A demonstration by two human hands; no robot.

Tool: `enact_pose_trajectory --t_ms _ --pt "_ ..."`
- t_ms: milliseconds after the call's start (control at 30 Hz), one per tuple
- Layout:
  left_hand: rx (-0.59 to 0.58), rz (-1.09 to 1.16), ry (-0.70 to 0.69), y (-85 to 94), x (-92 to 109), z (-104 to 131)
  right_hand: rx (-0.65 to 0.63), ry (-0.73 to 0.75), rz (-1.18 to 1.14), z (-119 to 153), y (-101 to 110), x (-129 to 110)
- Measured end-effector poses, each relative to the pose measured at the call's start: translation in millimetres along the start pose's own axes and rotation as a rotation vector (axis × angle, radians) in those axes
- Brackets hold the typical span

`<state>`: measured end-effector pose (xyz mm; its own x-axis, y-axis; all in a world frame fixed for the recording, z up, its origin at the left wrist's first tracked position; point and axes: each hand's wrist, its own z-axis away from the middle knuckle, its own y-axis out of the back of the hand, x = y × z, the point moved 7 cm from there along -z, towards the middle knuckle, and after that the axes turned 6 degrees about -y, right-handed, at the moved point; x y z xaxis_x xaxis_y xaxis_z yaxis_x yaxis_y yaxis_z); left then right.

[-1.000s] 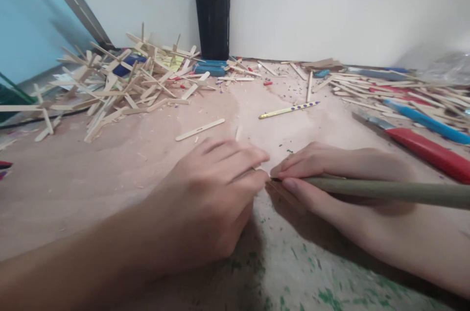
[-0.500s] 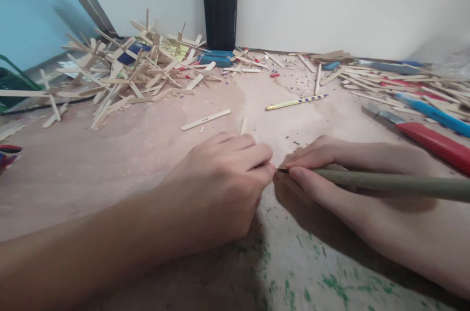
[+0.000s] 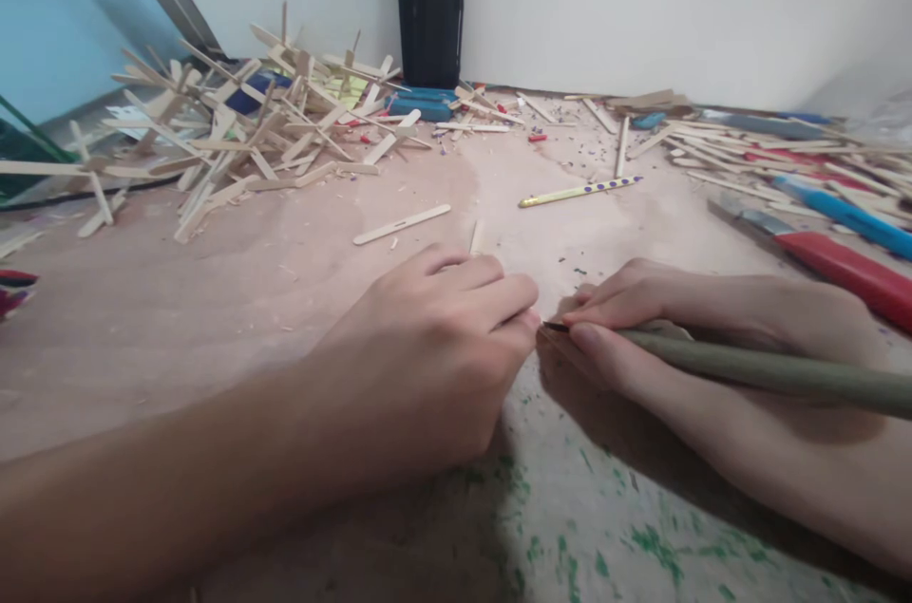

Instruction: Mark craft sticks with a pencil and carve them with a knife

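My left hand (image 3: 456,347) rests on the tabletop with its fingers curled and pinched together. What it pinches is hidden by the fingers. A short end of a wooden craft stick (image 3: 476,237) shows just beyond its knuckles; I cannot tell whether the hand touches it. My right hand (image 3: 662,328) grips a thin tool with a round grey-green handle (image 3: 755,368) and a narrow dark tip (image 3: 555,326), likely a craft knife. That tip lies right beside the left fingertips. Farther forward lie a slotted craft stick (image 3: 403,224) and a yellow pencil with purple dots (image 3: 580,193).
Joined craft sticks form a tangled pile (image 3: 285,119) at the back left. Loose sticks (image 3: 719,145) lie at the back right, near a red-handled knife (image 3: 841,266) and a blue tool (image 3: 847,214). Green paint marks (image 3: 655,551) spot the near tabletop.
Both hands sit slightly farther right, with the left fingertips still close to the tool's tip. The handle's rear end has tilted a little lower. The whole view has shifted slightly.
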<state>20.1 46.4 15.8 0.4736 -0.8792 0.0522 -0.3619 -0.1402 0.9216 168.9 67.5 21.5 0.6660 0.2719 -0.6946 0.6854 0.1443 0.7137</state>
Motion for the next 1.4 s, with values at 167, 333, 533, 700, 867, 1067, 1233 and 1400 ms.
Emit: enact_pose_trajectory --t_ms 167,333,533,700,867,1067,1233,1400 --pt "0.012 -0.008 -0.011 0.9 0.1 -0.7 -0.016 0.001 -0.001 -0.7 0.5 -0.8" --pt "0.015 -0.010 -0.005 0.8 -0.4 -0.9 -0.012 0.007 -0.006 -0.6 2.9 -0.9" --pt "0.009 -0.012 -0.009 0.9 0.2 -0.3 0.019 0.032 -0.038 4.0 2.2 -0.9" --pt "0.005 -0.013 -0.014 0.7 0.0 -0.8 0.001 -0.002 -0.051 3.0 -1.1 -1.3" --pt "0.012 -0.018 -0.005 1.1 -0.5 -0.5 0.011 -0.017 -0.075 1.7 0.3 -1.2" --pt "0.023 -0.035 -0.009 0.5 0.0 0.2 -0.016 -0.049 -0.051 1.9 -0.9 0.9" --pt "0.061 -0.050 -0.020 3.9 0.1 2.0 -0.069 -0.081 -0.124 -2.7 -0.2 5.3" --pt "0.052 -0.024 -0.002 4.6 0.2 4.3 -0.107 -0.117 -0.177 -8.8 2.1 5.8"
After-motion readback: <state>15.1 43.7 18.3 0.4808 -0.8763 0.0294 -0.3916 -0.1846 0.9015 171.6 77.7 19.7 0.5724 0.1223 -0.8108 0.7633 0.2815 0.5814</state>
